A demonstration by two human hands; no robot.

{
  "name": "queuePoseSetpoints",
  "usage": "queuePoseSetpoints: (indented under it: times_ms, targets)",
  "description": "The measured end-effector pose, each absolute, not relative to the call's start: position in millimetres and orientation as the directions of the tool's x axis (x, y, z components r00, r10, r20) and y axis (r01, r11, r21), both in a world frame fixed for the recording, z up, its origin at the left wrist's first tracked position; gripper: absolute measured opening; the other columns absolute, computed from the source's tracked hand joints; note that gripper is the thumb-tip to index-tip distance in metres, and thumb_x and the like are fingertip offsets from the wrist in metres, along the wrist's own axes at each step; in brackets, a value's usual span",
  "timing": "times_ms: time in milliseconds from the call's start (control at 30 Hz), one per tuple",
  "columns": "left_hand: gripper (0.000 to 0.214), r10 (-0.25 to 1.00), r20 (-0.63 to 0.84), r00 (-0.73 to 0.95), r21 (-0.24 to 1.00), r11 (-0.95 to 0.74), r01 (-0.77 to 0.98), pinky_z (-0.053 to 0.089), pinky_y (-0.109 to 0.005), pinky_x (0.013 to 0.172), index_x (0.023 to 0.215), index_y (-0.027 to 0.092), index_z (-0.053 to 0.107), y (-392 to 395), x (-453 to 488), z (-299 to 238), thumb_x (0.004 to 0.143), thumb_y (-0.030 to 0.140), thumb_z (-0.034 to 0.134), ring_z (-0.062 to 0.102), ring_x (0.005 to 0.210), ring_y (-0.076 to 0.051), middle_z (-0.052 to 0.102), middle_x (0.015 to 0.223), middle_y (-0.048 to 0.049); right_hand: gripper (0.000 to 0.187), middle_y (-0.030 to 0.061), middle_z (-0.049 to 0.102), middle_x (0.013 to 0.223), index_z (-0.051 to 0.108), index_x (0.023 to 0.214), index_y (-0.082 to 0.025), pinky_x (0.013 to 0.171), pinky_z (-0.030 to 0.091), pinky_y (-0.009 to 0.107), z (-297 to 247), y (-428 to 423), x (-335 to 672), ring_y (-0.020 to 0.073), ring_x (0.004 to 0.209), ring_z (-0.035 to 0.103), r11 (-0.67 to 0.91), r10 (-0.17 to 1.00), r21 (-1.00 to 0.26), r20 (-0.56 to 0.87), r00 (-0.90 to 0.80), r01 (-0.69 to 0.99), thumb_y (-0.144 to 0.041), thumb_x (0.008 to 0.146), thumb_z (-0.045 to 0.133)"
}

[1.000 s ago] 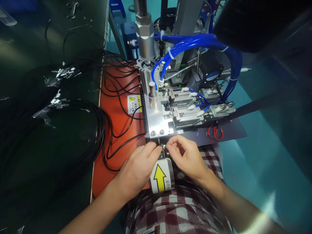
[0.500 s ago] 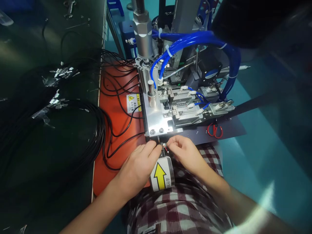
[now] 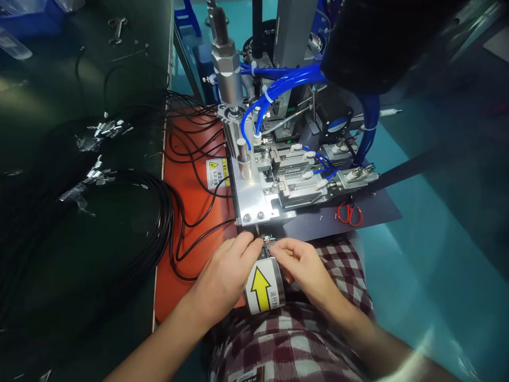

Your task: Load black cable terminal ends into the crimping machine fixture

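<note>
Wire ends are pinched by left hand and right hand at the machine plate edge. Orange mat is laid on dark bench; teal floor alongside.

Yellow arrow label with Chinese characters, warning-triangle sticker on orange mat, wording illegible

Bench: dark green top, left of frame.
Lower left: coiled black cables.
Upper left: metal clips, wrench.
Centre: orange mat under machine.
</note>
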State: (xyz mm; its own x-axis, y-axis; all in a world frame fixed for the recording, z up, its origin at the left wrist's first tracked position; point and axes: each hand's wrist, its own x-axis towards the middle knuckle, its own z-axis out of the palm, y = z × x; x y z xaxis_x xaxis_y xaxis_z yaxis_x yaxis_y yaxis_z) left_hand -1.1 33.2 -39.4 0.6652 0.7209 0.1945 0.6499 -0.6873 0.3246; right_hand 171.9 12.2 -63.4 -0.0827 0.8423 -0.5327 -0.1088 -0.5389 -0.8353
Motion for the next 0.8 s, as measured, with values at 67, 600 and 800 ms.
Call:
queuePoseSetpoints:
  times_ms: [67, 600, 800]
  targets:
    - [0.027, 0.726, 0.187, 0.661, 0.328, -0.681, 0.655, 0.055, -0.033, 0.064, 0.106, 0.008, 0.06, 32.9, -0.9, -39.6, 0.093, 0.009, 0.037, 0.061, 0.076, -0.022, 0.062, 0.091, -0.0123, 0.028, -0.0061, 0.045, 0.05, 0.059, 0.07, -0.016, 0.041, 0.029, 0.022, -58.7, 12.3, 170.2, 0.0084, 0.043, 0.037, -0.52, 0.854, -0.853, -0.518, -0.044, -0.044, -0.043, 0.073, 0.066]
    - [0.028, 0.721, 0.194, 0.665, 0.324, -0.687, 0.65, 0.056, -0.032, 0.066, 0.107, 0.009, 0.06, 33.9, -2.0, -40.9, 0.092, 0.008, 0.037, 0.061, 0.077, -0.021, 0.062, 0.092, -0.0119, 0.022, -0.0094, 0.041, 0.046, 0.055, 0.069, -0.018, 0.042, 0.024, 0.022, -71.8, 29.5, 184.5, 0.0074, 0.039, 0.033, -0.466, 0.875, -0.88, -0.443, -0.195, -0.088, -0.037, 0.08, 0.061]
    - [0.029, 0.726, 0.2, 0.658, 0.327, -0.683, 0.653, 0.056, -0.03, 0.064, 0.106, 0.009, 0.061, 34.9, -0.3, -39.4, 0.092, 0.008, 0.036, 0.061, 0.075, -0.02, 0.062, 0.09, -0.0112, 0.032, -0.0075, 0.046, 0.048, 0.063, 0.076, -0.015, 0.044, 0.025, 0.023, -70.7, 30.8, 179.4, 0.0068, 0.041, 0.035, -0.491, 0.871, -0.844, -0.467, -0.152, -0.218, -0.047, 0.076, 0.066]
